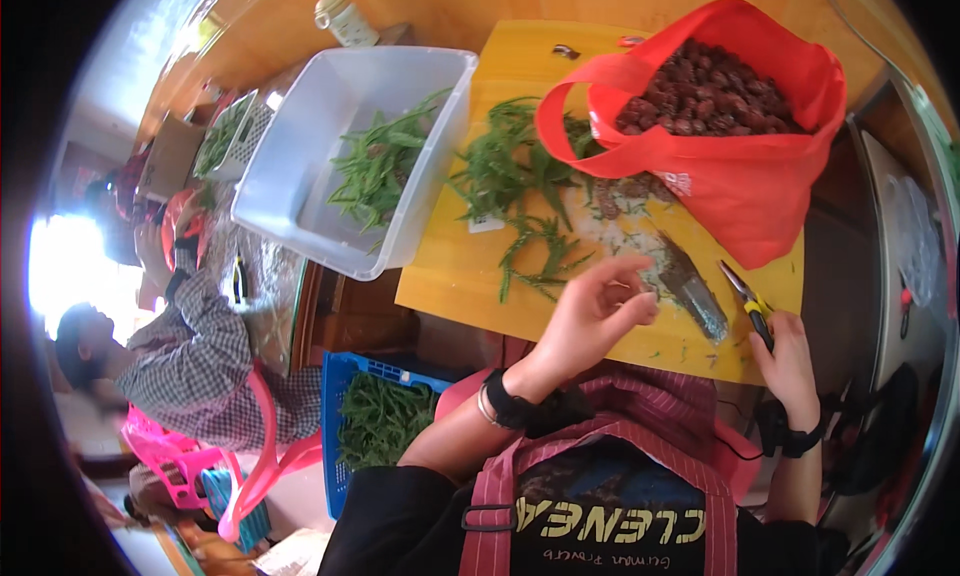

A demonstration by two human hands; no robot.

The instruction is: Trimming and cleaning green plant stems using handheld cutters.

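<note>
My left hand [598,306] hovers over the near part of the yellow board [450,286], thumb and forefinger apart, with nothing visible between them. My right hand [788,368] grips the pliers [750,304] by the handles at the board's right edge, their metal tips pointing away from me. Between the hands lies a clear plastic bag [690,288] with dark contents, next to pale and green scraps. Beyond my left hand, green leafy sprigs [505,166] are spread in a loose heap. Smaller green sprigs [540,256] lie closer to me.
A red bag [745,191] full of dark brown pieces [715,91] stands at back right. To the left is a translucent tub [290,191] holding sprigs. Below it sits a blue basket [338,426] of greens. Another person [190,346] works at far left, near other pliers [240,279].
</note>
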